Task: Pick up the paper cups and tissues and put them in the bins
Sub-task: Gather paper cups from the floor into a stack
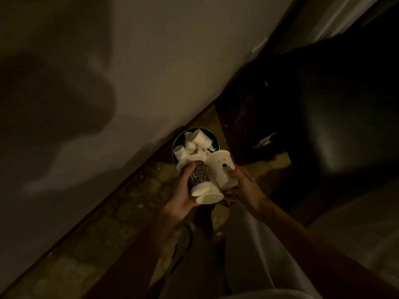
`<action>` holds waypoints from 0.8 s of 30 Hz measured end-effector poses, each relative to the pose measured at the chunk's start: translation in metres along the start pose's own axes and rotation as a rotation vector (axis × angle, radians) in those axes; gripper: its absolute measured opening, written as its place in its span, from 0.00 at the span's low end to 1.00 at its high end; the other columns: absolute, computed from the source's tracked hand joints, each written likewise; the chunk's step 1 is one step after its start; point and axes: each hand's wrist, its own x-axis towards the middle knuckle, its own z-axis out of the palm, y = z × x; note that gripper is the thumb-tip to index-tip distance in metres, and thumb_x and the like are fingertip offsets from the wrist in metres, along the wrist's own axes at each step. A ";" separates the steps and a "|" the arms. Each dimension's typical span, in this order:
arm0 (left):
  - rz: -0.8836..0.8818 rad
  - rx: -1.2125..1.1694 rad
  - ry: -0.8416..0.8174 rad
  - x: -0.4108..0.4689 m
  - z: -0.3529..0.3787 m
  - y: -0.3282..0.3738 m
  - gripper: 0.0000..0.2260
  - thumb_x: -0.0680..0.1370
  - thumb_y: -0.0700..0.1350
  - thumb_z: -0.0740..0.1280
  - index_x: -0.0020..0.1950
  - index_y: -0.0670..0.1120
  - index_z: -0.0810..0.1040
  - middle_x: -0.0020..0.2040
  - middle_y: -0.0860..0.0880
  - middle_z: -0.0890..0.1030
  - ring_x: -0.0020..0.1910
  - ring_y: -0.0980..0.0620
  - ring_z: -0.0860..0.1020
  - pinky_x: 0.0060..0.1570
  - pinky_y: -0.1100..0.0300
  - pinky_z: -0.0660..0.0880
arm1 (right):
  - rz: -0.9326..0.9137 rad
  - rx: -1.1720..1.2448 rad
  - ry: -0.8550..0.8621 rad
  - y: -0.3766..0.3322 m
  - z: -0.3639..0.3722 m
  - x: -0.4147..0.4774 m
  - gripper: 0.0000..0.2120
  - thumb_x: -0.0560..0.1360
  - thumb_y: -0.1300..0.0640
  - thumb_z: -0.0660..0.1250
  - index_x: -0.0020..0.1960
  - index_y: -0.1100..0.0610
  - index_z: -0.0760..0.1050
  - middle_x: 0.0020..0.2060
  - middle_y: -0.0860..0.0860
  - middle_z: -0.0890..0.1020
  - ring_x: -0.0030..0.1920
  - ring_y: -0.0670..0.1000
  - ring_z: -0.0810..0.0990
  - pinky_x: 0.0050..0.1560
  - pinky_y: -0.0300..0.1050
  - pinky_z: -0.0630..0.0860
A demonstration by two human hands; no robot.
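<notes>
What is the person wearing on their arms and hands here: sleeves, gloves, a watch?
The left forearm and right forearm are bare as far as the frame shows, with no sleeve in view. The left hand and right hand are ungloved. I see no watch, ring or bracelet, though the light is dim and the picture soft.

The dark-sleeved paper cup (199,174) at frame centre carries pale print, blurred beyond reading save one large mark like a B. The white cup (218,167) just right of it bears a small dark smudge, illegible.
</notes>
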 end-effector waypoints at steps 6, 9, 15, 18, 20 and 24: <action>-0.006 0.038 0.039 0.101 -0.017 0.000 0.16 0.76 0.58 0.67 0.62 0.55 0.78 0.54 0.52 0.85 0.53 0.52 0.84 0.46 0.55 0.82 | 0.145 0.139 0.033 0.007 -0.006 0.103 0.05 0.77 0.46 0.63 0.51 0.46 0.71 0.50 0.54 0.79 0.46 0.55 0.83 0.35 0.46 0.80; -0.074 -0.105 -0.047 0.148 -0.025 0.008 0.10 0.84 0.45 0.61 0.62 0.58 0.72 0.49 0.65 0.84 0.50 0.67 0.81 0.44 0.69 0.79 | 0.148 0.169 0.048 0.008 -0.006 0.148 0.09 0.76 0.44 0.64 0.52 0.48 0.73 0.51 0.55 0.80 0.46 0.55 0.84 0.39 0.48 0.81; 0.092 0.080 -0.030 0.226 -0.021 0.017 0.32 0.69 0.62 0.70 0.71 0.53 0.73 0.68 0.45 0.77 0.66 0.42 0.76 0.67 0.41 0.71 | 0.109 0.172 -0.003 0.019 0.002 0.226 0.12 0.79 0.43 0.60 0.58 0.47 0.71 0.55 0.55 0.80 0.54 0.55 0.81 0.51 0.52 0.79; 0.140 0.043 0.004 0.247 -0.023 0.015 0.31 0.69 0.57 0.68 0.71 0.48 0.73 0.68 0.42 0.77 0.66 0.42 0.76 0.61 0.47 0.74 | 0.116 0.143 -0.005 0.027 0.004 0.246 0.08 0.79 0.44 0.60 0.52 0.46 0.72 0.53 0.53 0.80 0.54 0.54 0.81 0.49 0.51 0.79; 0.182 0.052 0.034 0.254 -0.029 0.014 0.31 0.69 0.55 0.68 0.71 0.47 0.73 0.67 0.43 0.77 0.65 0.43 0.76 0.62 0.46 0.74 | 0.129 0.111 -0.002 0.031 0.005 0.253 0.11 0.79 0.45 0.60 0.57 0.50 0.72 0.52 0.53 0.80 0.52 0.53 0.81 0.48 0.51 0.80; 0.279 0.179 0.180 0.250 -0.049 0.013 0.24 0.74 0.52 0.69 0.69 0.46 0.75 0.62 0.46 0.81 0.60 0.47 0.80 0.56 0.49 0.79 | 0.133 0.059 0.037 0.031 0.001 0.257 0.10 0.79 0.48 0.62 0.58 0.51 0.72 0.54 0.55 0.80 0.53 0.55 0.81 0.46 0.51 0.80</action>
